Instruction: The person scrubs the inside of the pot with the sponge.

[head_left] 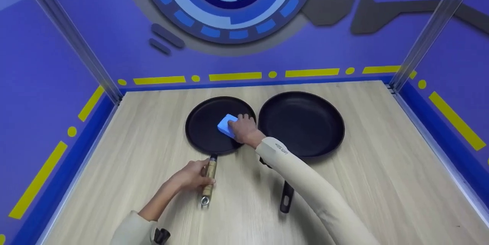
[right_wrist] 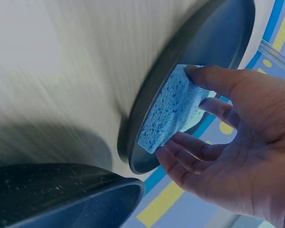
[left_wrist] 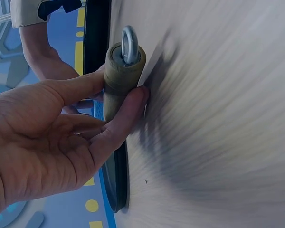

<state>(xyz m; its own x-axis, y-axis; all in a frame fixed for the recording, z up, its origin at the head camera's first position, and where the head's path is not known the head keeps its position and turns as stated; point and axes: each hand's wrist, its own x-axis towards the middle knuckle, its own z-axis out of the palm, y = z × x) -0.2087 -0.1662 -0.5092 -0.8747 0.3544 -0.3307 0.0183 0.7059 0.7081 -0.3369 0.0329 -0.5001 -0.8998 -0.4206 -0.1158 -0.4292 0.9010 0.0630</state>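
In the head view a flat black pan [head_left: 204, 126] lies left of centre on the wooden table. Its wood-look handle [head_left: 210, 170], tipped with a metal ring, points toward me. My left hand [head_left: 191, 176] grips that handle between thumb and fingers; the left wrist view shows the handle's ring end [left_wrist: 129, 45] just above the fingers. A light blue sponge [head_left: 227, 125] is on the pan's cooking surface. My right hand [head_left: 244, 128] pinches the sponge, whose porous face [right_wrist: 168, 111] shows in the right wrist view, with thumb on one edge and fingers on the other.
A larger, deeper black frying pan [head_left: 301, 122] stands close to the right of the flat pan. Its black handle [head_left: 286, 197] points toward me, partly hidden under my right sleeve [head_left: 305, 184]. Blue-purple panels [head_left: 237, 61] with yellow markings enclose the table [head_left: 149, 134] at the back and sides.
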